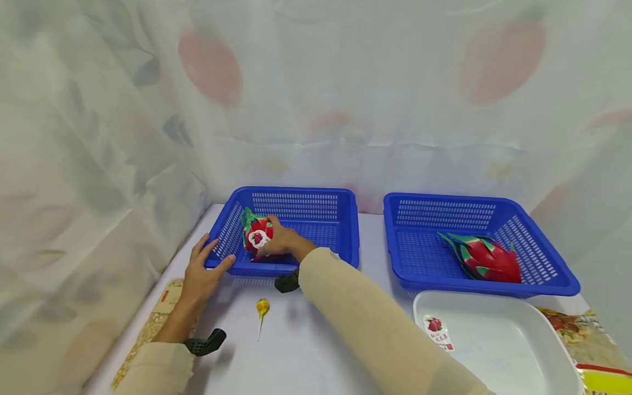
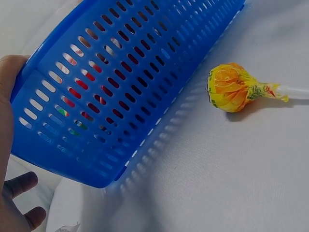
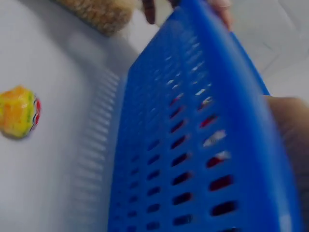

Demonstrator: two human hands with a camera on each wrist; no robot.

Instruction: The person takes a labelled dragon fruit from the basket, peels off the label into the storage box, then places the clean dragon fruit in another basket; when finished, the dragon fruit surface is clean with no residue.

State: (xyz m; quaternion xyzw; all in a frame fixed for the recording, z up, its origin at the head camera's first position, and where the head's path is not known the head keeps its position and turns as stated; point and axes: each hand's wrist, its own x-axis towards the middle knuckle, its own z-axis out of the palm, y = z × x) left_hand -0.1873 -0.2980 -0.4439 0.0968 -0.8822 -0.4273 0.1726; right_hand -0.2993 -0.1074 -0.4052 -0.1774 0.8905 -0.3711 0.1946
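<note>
My right hand reaches into the left blue basket and grips a red dragon fruit with green tips and a round white label. Through the slots in the left wrist view, bits of red show. At the basket's front left corner is my left hand, its thumb over the rim and other fingers spread outside. A yellow-wrapped lollipop lies on the table in front of the basket, stick toward me. The right wrist view is blurred, and the basket wall hides most of the right hand.
To the right, a second blue basket holds another dragon fruit. A white tray with a fruit sticker stands before it, beside a food packet. A bag of grains lies by my left forearm. Curtains hang behind.
</note>
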